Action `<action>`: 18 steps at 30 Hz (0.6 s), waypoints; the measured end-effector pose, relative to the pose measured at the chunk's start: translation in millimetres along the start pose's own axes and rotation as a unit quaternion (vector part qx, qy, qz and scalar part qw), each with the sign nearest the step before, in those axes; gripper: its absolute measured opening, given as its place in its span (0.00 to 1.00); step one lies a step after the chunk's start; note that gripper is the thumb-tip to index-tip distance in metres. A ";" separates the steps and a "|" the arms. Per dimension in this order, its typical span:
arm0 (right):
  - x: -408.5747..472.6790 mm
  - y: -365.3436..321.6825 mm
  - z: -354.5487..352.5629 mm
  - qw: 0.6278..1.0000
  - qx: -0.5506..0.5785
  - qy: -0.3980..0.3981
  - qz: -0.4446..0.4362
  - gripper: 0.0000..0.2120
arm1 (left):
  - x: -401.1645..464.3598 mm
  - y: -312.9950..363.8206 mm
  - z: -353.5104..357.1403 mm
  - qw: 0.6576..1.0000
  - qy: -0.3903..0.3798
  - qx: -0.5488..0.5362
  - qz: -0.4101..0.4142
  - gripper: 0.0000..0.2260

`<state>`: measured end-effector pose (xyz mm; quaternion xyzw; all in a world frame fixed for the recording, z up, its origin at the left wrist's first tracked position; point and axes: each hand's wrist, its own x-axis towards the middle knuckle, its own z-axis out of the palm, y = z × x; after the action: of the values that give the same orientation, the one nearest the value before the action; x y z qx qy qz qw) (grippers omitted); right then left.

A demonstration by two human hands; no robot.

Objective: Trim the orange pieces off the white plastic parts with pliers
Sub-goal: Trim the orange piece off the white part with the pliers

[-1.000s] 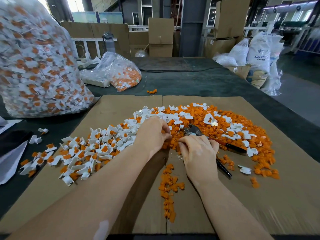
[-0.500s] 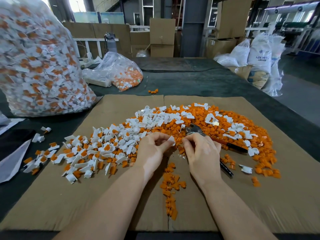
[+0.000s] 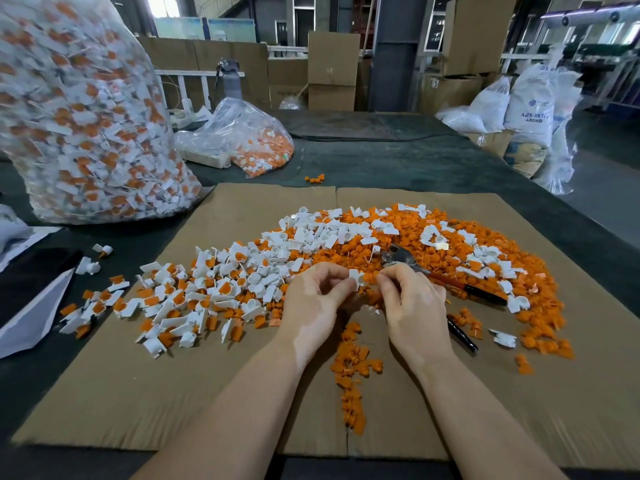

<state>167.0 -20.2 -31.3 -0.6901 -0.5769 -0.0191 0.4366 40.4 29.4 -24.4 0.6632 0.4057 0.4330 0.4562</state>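
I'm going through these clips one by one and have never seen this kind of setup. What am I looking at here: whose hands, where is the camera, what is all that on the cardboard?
There is no machine: a person works bare-handed, filmed by a camera worn on their head, looking down. The left hand and right hand together pinch one small white plastic part with an orange piece on it. The pliers lie on the cardboard sheet, behind the right hand and partly hidden by it; neither hand holds them. Spread across the cardboard is a heap of white parts with orange still attached and a mound of loose orange pieces. A large clear bag of parts stands far left.
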 end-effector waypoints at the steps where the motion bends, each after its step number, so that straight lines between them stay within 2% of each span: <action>1: -0.1 -0.3 0.2 1.000 0.002 -0.001 0.002 0.05 | -0.1 0.0 -0.1 1.000 0.004 -0.009 -0.003 0.04; 6: -2.4 -4.4 -0.1 0.998 -0.041 0.022 -0.032 0.05 | -1.2 1.1 -0.6 1.000 0.000 -0.027 -0.009 0.03; 11: -5.2 -7.3 -0.8 0.988 -0.107 0.057 -0.093 0.10 | -1.9 0.3 2.2 1.000 -0.017 -0.002 -0.018 0.01; 14: -5.2 -6.8 0.5 0.987 -0.108 0.061 -0.105 0.11 | -2.6 0.1 2.4 1.000 -0.022 0.014 -0.014 0.02; 18: -5.7 -7.7 0.8 0.991 -0.083 0.041 -0.098 0.12 | -4.2 0.4 4.0 0.996 -0.016 0.087 0.016 0.05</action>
<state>158.5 -24.5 -30.3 -0.6626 -0.6200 -0.1384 0.3968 43.0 24.3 -25.7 0.7138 0.4240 0.3920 0.3963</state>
